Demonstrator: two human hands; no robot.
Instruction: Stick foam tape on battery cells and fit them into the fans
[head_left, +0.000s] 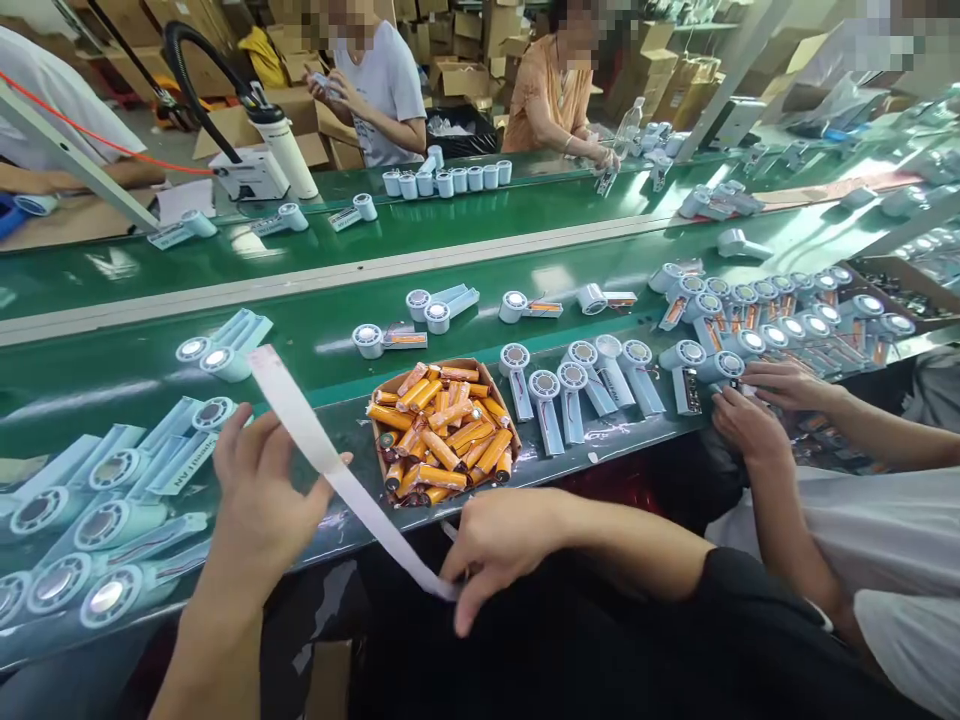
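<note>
The white strip point(367, 508) slants between the two hands, over the near edge of the green table point(315, 290) and left of the box. The table runs out of view on both sides. Of the people, at least four show in part: three across the table, one cut by the left edge, and a co-worker point(757, 430) at the near right whose head is out of view. The left hand point(259, 490) is spread, its thumb passing behind the strip; whether it grips it, I cannot tell. The right hand point(506, 540) pinches the strip's lower end, whose tip is hidden by the fingers. One cardboard box point(495, 385) sits between and beyond the hands, its floor covered. Six fans point(544, 385) stand out just right of it, five lie beyond it; those crowded at the far right overlap too much to count. The orange cells point(442, 450) are heaped, the lower ones buried, so no count is possible.
</note>
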